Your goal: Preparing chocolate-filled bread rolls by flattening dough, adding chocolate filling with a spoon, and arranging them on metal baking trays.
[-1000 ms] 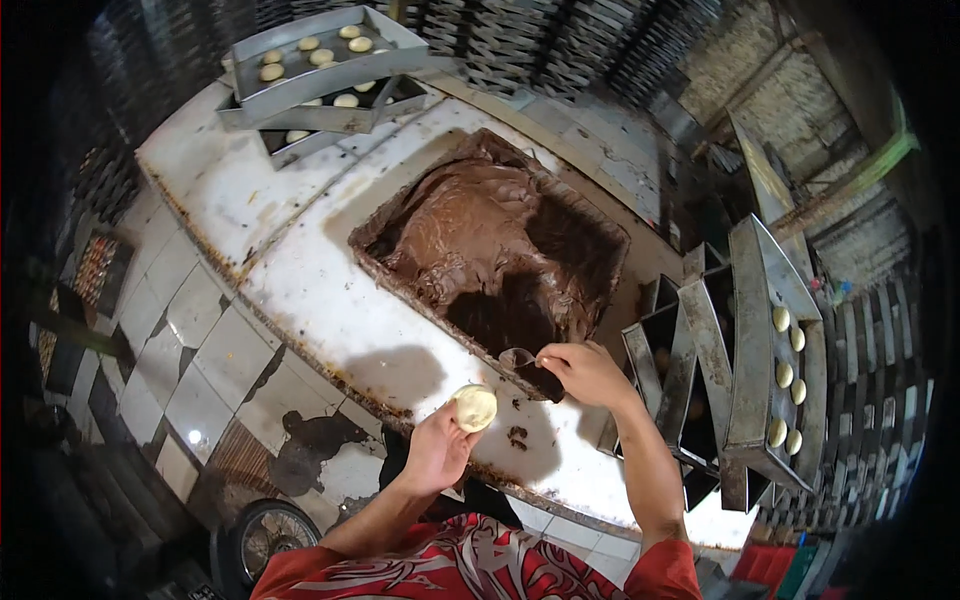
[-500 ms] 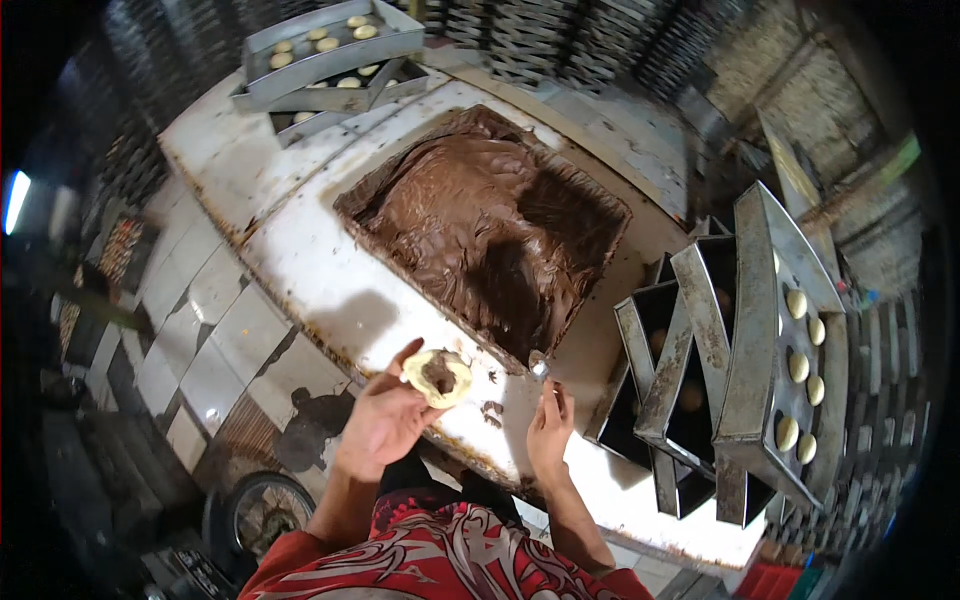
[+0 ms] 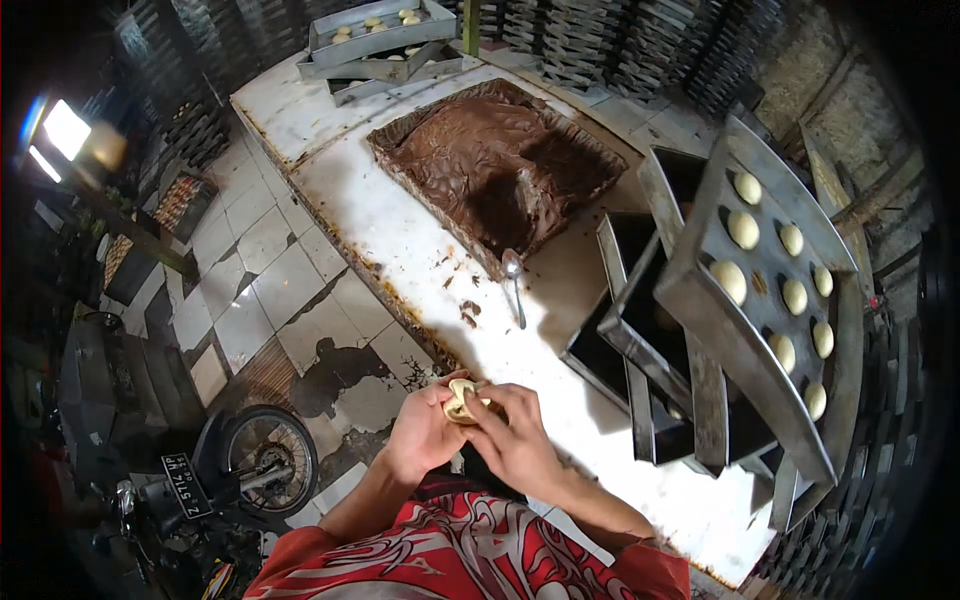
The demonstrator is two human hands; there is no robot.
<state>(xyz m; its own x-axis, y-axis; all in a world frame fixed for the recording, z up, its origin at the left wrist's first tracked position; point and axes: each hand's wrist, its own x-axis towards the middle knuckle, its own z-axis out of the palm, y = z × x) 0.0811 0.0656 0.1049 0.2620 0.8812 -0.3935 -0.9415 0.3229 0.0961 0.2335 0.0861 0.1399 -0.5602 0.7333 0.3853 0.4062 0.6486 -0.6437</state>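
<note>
A small round of pale dough rests in my left hand, close to my body at the table's near edge. My right hand closes over its other side, its fingertips pinching the dough rim. The dough looks folded inward; the brown filling is mostly hidden by my fingers. On the white table, a metal spoon lies with its bowl against the near corner of a tray of brown chocolate-coloured paste. Several brown crumbs lie beside the spoon.
Stacked metal trays stand at the right; the top tray holds several pale dough balls. More trays with dough balls sit at the table's far left end. A motorcycle wheel is on the tiled floor at the left.
My right hand has let go of the spoon, now lying on the table, and joined my left hand at the dough. The dough has come nearer my body, its opening drawn in.
</note>
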